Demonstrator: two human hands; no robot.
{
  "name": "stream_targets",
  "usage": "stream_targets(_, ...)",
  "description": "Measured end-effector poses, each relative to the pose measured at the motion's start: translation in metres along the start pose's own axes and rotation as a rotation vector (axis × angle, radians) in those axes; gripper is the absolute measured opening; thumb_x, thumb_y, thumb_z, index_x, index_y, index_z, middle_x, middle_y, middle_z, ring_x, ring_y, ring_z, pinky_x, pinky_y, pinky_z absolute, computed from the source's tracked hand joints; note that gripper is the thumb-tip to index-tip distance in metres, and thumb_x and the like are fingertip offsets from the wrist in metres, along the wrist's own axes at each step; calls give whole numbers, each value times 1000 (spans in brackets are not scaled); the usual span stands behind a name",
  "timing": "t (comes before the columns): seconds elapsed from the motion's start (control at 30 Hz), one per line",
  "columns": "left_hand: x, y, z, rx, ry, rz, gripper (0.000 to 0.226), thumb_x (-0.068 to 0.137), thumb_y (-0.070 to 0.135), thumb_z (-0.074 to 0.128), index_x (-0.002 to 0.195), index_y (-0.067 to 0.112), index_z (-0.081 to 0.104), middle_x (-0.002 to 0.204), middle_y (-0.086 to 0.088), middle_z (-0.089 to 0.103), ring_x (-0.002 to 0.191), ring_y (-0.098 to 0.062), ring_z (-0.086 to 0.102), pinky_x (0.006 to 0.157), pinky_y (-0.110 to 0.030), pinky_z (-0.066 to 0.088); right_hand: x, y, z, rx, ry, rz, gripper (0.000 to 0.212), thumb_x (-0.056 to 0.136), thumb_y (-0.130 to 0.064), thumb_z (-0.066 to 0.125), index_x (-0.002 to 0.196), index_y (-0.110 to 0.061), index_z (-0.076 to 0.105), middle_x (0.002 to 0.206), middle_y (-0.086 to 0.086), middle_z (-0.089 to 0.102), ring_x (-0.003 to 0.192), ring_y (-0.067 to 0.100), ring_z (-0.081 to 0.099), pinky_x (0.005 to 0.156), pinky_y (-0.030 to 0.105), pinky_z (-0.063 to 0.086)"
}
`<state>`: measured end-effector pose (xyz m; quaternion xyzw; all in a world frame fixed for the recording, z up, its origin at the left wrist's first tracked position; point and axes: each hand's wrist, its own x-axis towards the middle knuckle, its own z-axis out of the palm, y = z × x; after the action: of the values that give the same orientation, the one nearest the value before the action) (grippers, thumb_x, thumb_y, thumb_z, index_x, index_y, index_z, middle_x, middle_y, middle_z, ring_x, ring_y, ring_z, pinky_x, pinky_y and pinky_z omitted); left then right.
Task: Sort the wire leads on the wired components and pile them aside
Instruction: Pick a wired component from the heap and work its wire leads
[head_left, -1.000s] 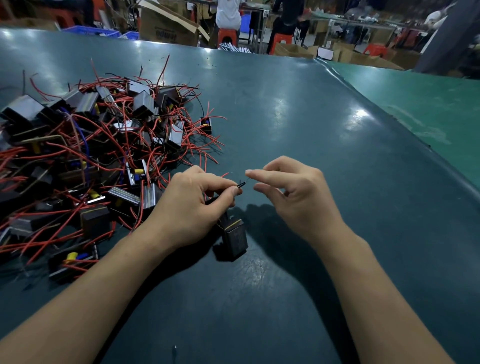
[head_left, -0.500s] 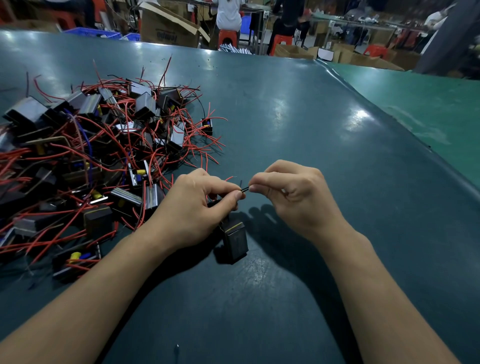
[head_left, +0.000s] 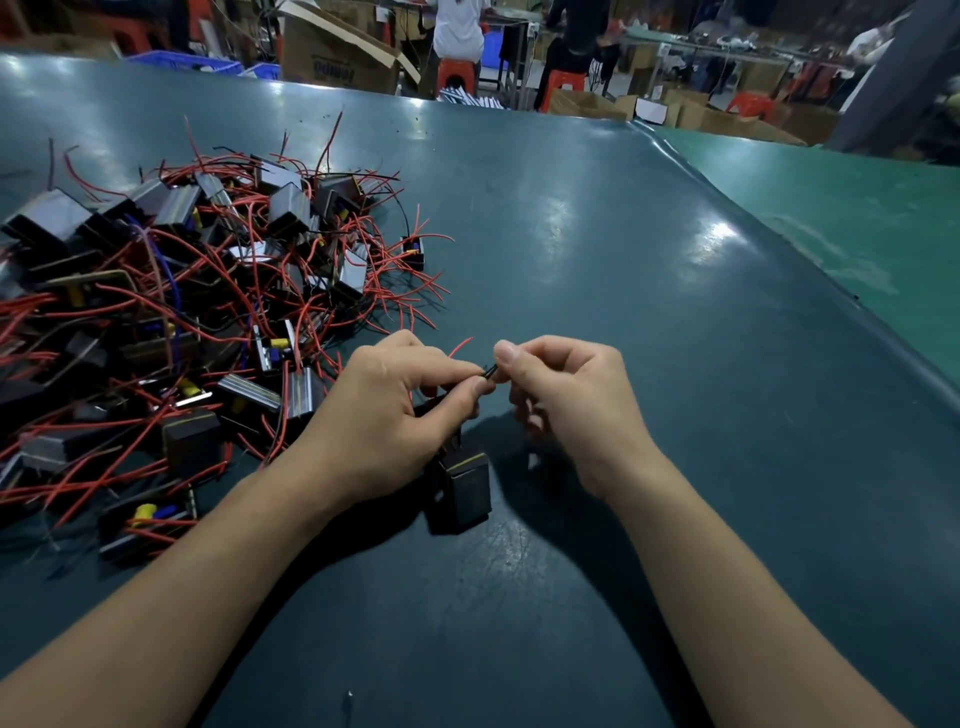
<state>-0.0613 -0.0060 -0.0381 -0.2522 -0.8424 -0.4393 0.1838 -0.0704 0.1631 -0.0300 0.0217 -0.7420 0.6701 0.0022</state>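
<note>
Dark teal worktable (head_left: 597, 218), factory floor behind w/ cardboard boxes (head_left: 332, 57) & red stools (head_left: 452, 73) past the far edge.
Left hand (head_left: 384, 421) pinches a black wire lead (head_left: 490, 370) between thumb & forefinger; right hand (head_left: 566, 405) curls its fingers, thumb & forefinger at the same lead tip. Black component (head_left: 462, 488) hangs just below left hand, resting on table. Pile of wired components (head_left: 182, 312) w/ red leads fills table's left side, touching left hand's knuckle side. Right half of table bare up to its raised edge, green mat (head_left: 857, 218) beyond.
</note>
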Motion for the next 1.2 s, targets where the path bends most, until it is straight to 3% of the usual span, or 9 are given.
stream_targets(0.2,1,0,1,15,49,-40,11,87,22,67,89,24,77,70,23,66,77,-20,56,72,-33,45,-2,6,1,-510,166,-561,29,93,-27,65,74,-7,73,60,5,62,58,24,56,58,40,45)
stream_targets(0.47,2,1,-1,38,32,-50,16,87,29,60,91,29,76,70,22,66,77,-19,55,72,-31,44,-2,4,-10,-716,124,-777,17,88,-27,66,81,-15,76,72,-4,61,57,18,55,54,38,49)
stream_targets(0.53,1,1,0,44,47,-50,16,87,28,61,91,26,76,73,18,68,77,-19,56,73,-32,44,-3,2,-11,-706,103,-655,21,86,-36,68,81,-17,76,73,-7,65,59,16,59,59,38,51)
stream_targets(0.63,3,0,1,52,105,-31,18,87,24,63,95,16,77,82,6,71,79,-21,62,76,-38,49,-5,-4,-9,-409,-94,-147,44,73,-62,69,88,-21,72,74,-4,70,61,11,65,56,37,58)
stream_targets(0.77,5,2,1,-13,146,-33,18,87,20,71,102,11,75,93,0,70,79,-16,66,79,-29,52,-8,-3,-3,-239,-335,18,41,69,-47,77,98,-19,68,87,11,73,75,25,70,45,26,49)
stream_targets(0.9,7,5,-5,-19,303,-27,22,89,23,69,109,12,71,104,0,66,85,-3,65,85,-14,46,-3,-3,-7,-268,-171,-38,4,86,-8,70,87,-12,69,79,13,73,62,10,62,45,15,40)
stream_targets(0.97,8,3,-10,-6,424,-49,18,92,19,63,108,15,70,101,4,67,87,0,63,86,-17,47,0,-5,-18,-213,-33,26,16,87,2,65,81,-12,69,72,8,70,54,3,59,43,12,39)
stream_targets(1.1,7,2,-10,0,433,-92,17,92,19,60,107,22,68,96,11,66,82,2,60,81,-17,48,6,-10,-49,-129,110,250,12,88,-2,66,98,-9,66,71,6,65,46,7,52,39,14,37)
stream_targets(1.2,6,-1,-8,135,281,-107,18,89,27,60,100,18,72,91,5,67,81,-11,62,81,-33,51,7,-13,-63,-77,174,289,7,88,-5,67,94,-8,67,69,4,67,50,9,56,45,17,39)
